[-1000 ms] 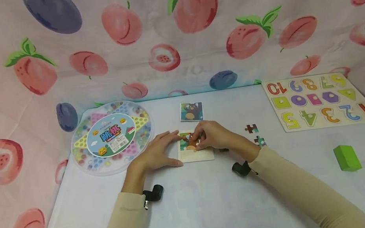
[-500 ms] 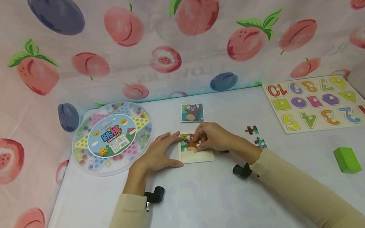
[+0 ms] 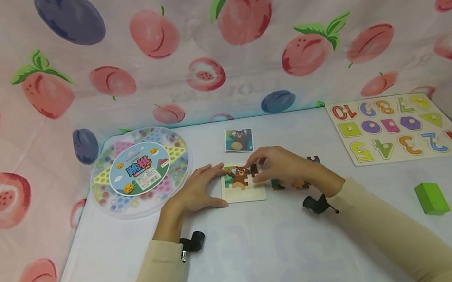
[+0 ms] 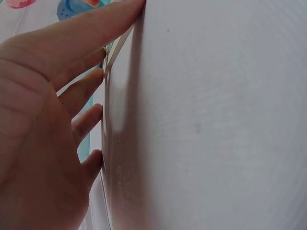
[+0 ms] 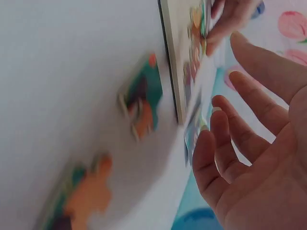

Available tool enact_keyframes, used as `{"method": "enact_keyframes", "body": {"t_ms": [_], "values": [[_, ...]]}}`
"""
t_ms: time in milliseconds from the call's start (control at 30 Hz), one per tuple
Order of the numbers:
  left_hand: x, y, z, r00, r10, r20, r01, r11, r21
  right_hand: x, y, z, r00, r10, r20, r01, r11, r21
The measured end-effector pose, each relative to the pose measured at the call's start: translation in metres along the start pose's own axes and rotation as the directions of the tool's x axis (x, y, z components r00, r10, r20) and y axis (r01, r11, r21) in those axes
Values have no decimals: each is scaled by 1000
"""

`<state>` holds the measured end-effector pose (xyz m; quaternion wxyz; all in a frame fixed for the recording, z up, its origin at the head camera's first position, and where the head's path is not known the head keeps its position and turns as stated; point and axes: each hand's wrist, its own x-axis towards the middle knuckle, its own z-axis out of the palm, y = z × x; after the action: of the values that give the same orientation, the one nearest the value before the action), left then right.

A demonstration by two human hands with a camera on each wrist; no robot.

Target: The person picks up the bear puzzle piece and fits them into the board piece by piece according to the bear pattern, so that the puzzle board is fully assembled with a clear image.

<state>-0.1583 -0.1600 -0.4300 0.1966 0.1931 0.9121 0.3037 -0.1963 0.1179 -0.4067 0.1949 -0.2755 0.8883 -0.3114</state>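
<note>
Seems to touch the left side of the puzzle board (image 3: 239, 196), at the middle of the white table (image 3: 245, 261), with the left hand (image 3: 199, 189), fingers long and spread, gripping nothing, probably to stop sliding. Holds the right hand (image 3: 281, 167) near the opposite side, with fingers loosely bent, parted from the thumb, with nothing seen between. Has at least 3 loose pieces (image 5: 152, 86) close to the board's right edge, perhaps for a short reach, and the bear card (image 3: 238, 140) beyond, likely for easy comparing. Shows a bare cream strip along the near edge, so with room there. Has little space leftward, beside the round game box (image 3: 139, 168); more to the right, before the number board (image 3: 394, 135) and green block (image 3: 432, 198). Better to lift above the pieces than sweep through.
</note>
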Motion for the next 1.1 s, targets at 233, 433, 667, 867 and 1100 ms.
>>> {"method": "enact_keyframes", "body": {"t_ms": [233,433,667,867,1100], "values": [[-1,1,1,1000,-22,5,22,1000,-20,-17,10,-26,998,33,-62,-33,999,-1],[-2,2,1,1000,-22,1,22,999,-33,-36,27,-49,991,50,-128,-50,999,0],[-2,1,2,1000,-7,-1,7,999,-41,-62,55,-67,980,111,-164,-104,993,51],[-2,0,2,1000,-22,4,23,999,-49,-78,74,-67,976,135,-172,-115,986,119],[-2,1,1,1000,-19,4,19,999,-42,-83,86,-64,969,166,-184,-140,979,146]]}}
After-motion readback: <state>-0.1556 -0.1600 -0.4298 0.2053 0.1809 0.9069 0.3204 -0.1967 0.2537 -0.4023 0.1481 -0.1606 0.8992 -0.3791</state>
